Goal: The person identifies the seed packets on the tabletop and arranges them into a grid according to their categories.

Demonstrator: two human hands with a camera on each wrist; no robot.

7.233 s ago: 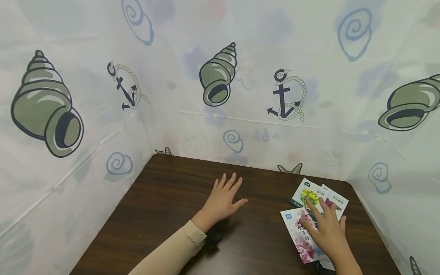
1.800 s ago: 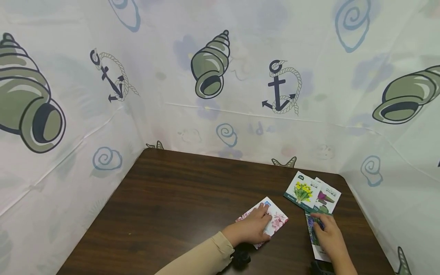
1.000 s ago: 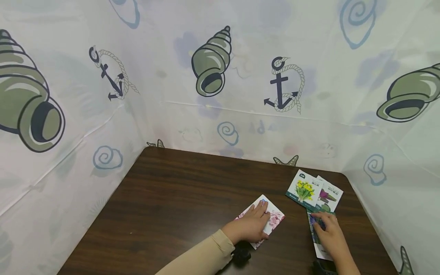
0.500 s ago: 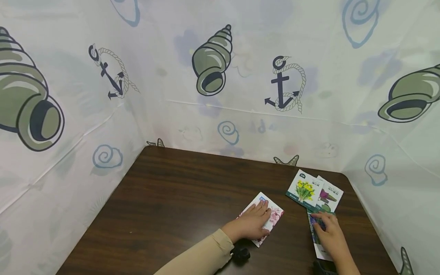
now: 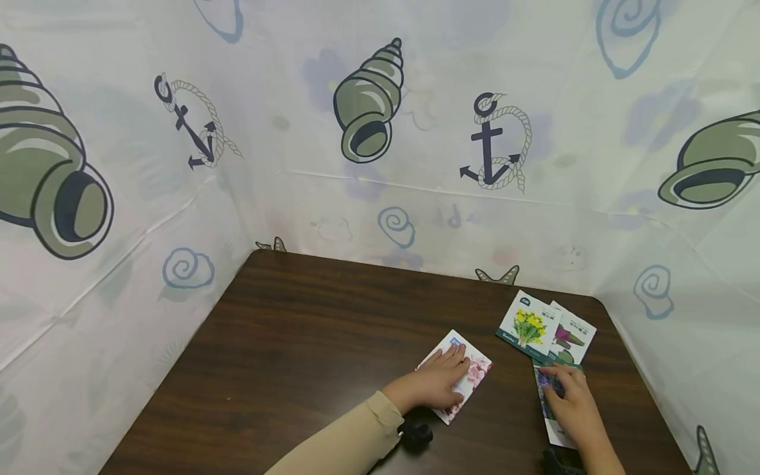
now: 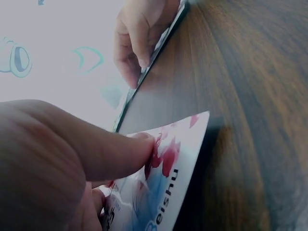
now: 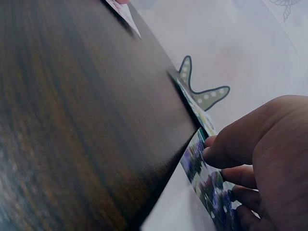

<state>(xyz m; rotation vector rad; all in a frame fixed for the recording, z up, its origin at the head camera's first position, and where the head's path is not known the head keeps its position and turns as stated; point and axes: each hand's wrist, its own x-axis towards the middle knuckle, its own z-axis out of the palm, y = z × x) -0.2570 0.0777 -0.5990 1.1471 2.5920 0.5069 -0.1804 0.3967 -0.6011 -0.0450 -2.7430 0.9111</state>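
Observation:
My left hand (image 5: pixel 442 384) lies flat on a pink flower packet (image 5: pixel 475 373) at the middle of the dark wooden table (image 5: pixel 309 330). In the left wrist view its thumb (image 6: pixel 96 149) presses on the pink flower packet (image 6: pixel 166 190). My right hand (image 5: pixel 567 402) rests on a purple flower packet (image 5: pixel 552 429) near the table's right side, with its fingers curled on the packet's far end. The right wrist view shows the thumb and bent fingers of the right hand (image 7: pixel 250 163) on the purple flower packet (image 7: pixel 198 166).
A yellow flower packet (image 5: pixel 528 326) overlaps another packet (image 5: pixel 571 335) at the back right corner. Printed curtain walls (image 5: pixel 415 132) with shells and anchors close in the table on three sides. Bare wood stretches to the left of my hands.
Since 7 seconds ago the pink packet has gone from under my right hand to the table's middle under my left hand. Over the last second both hands have barely moved.

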